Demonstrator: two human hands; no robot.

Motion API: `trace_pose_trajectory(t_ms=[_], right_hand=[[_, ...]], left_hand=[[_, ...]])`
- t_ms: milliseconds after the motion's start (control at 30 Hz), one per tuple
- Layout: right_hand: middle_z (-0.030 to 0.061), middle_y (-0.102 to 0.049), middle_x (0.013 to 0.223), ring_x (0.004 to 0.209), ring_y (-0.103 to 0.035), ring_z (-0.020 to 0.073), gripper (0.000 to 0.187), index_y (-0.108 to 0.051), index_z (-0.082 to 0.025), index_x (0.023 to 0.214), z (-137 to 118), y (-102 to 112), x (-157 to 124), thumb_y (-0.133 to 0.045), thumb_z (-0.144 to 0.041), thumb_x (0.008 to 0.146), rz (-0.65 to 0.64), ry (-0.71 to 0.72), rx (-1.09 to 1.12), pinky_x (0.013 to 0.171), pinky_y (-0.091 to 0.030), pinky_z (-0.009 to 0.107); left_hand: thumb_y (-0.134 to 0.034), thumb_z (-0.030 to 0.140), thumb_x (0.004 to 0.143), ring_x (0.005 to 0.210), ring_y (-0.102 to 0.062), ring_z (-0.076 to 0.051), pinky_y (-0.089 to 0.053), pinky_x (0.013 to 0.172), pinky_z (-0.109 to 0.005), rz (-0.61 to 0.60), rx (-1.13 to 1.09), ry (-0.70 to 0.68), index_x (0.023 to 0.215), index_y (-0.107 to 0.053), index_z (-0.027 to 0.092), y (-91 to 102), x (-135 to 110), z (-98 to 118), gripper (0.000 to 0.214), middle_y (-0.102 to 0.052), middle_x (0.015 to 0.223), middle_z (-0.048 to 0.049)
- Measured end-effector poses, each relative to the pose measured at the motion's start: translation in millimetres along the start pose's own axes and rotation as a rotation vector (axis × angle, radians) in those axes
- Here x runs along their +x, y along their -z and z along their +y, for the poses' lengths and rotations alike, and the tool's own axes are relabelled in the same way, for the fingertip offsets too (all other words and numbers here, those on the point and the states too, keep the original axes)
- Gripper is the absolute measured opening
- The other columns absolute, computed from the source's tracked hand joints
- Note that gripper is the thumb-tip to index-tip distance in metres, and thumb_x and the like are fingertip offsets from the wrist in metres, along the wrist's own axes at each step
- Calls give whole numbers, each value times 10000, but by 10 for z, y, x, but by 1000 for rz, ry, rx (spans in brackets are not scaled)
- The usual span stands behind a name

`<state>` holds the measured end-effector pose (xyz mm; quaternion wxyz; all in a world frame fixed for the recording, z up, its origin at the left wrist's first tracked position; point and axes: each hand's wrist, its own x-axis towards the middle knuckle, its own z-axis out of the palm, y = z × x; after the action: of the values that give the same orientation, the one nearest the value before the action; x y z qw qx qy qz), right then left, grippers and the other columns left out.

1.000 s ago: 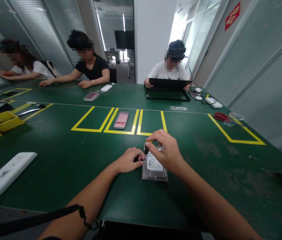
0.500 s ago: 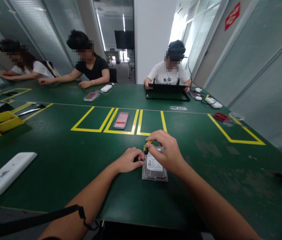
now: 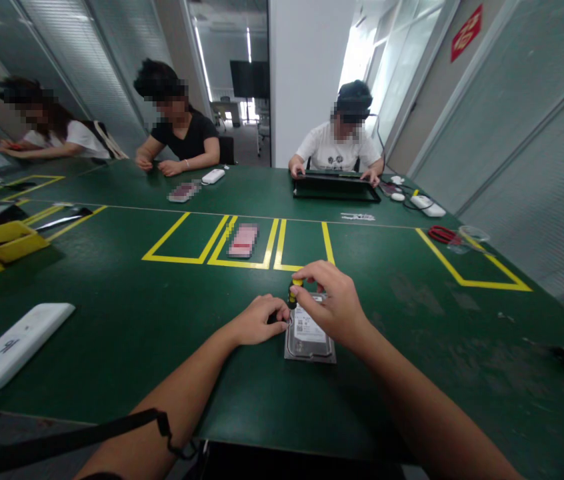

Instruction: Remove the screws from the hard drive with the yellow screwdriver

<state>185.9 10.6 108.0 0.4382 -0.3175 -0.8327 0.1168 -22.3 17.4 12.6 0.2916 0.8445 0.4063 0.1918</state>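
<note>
A hard drive (image 3: 308,348) with a white label lies flat on the green table in front of me. Over its far left part stands a short black-and-yellow screwdriver (image 3: 293,293), gripped near its top by the fingers of my right hand (image 3: 335,300). The screwdriver's lower end is by the drive's left edge. My left hand (image 3: 261,320) rests on the table at that same edge, thumb and forefinger drawn together close to the screwdriver's lower end. What lies between those fingertips is too small to make out.
Yellow tape outlines mark the table (image 3: 162,373); a pink phone (image 3: 243,240) lies inside one. A white device (image 3: 17,347) and yellow bins (image 3: 17,243) are on the left. Red-handled tools (image 3: 443,234) lie at right. Across the table, a person handles a black frame (image 3: 337,187); two others sit left.
My hands, the screwdriver and the drive look almost unchanged. The co-worker in black has drawn one hand in towards the body. The co-worker opposite has shifted a hand on the black frame.
</note>
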Motion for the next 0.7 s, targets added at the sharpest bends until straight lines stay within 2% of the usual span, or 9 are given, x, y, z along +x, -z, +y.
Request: trace_pose_trajectory(t_ms=[167, 367, 700], right_hand=[[43, -666, 915, 879, -588, 181, 76, -644, -185, 942, -17, 9, 10, -599, -185, 881, -2, 8, 20, 790, -444, 339], [54, -645, 927, 881, -579, 181, 91, -669, -192, 958, -3, -9, 10, -628, -253, 903, -20, -43, 40, 744, -441, 319], [41, -651, 911, 838, -574, 167, 90, -647, -189, 966, 19, -12, 1, -611, -208, 886, 5, -14, 16, 713, -428, 306]], left_hand=[[-649, 271, 848, 859, -547, -195, -368, 817, -325, 3, -5, -7, 912, -603, 194, -3, 0, -1, 111, -616, 856, 7], [-645, 287, 863, 852, -547, -190, -382, 808, -315, 9, -12, -12, 920, -604, 194, -29, 8, -42, 117, -617, 875, 5], [-645, 287, 863, 868, -546, -197, -364, 834, -329, -7, 3, -1, 925, -608, 197, 2, -1, -10, 116, -623, 864, 8]])
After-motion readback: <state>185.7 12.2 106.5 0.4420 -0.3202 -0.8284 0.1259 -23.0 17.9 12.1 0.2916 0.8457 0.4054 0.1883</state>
